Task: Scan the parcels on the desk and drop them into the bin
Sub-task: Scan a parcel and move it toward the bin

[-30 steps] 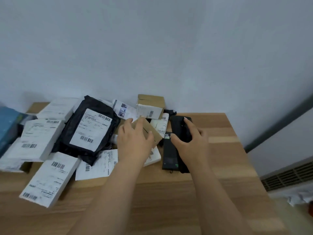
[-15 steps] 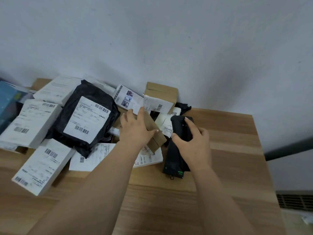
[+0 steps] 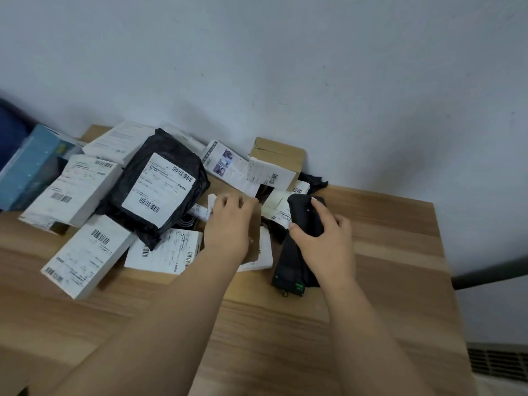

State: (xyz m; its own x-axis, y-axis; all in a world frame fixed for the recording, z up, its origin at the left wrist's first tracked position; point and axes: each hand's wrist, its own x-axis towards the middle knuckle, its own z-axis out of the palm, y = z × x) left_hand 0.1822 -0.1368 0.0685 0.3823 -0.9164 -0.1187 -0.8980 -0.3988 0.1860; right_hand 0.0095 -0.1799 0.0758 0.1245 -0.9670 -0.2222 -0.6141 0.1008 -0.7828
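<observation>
Head view, the only one I have: my left hand (image 3: 228,224) sits at frame centre, fingers curled over a small brown cardboard parcel (image 3: 255,238), holding it above a flat white parcel (image 3: 168,251) on the wooden desk (image 3: 385,238). My right hand (image 3: 325,238), just right of centre, grips a black handheld scanner (image 3: 300,221), thumb on its left side, index finger laid along the top; the scanner's upper end is tilted twd the pile. Directly below it lies a second black device (image 3: 288,278) w/ a small green mark at its near end, flat on the desk. Rest of the parcels crowd the centre-left: a black poly bag (image 3: 160,190) w/ white barcode label on top of the heap, white boxes (image 3: 74,190) left of it, another white box (image 3: 85,252) at lower left near the desk edge, a brown carton (image 3: 277,164) against the wall (image 3: 285,67) at upper centre. A blue box (image 3: 25,167) at far left edge. A vent grille (image 3: 497,361) shows at lower right. Can't see a bin in frame.
</observation>
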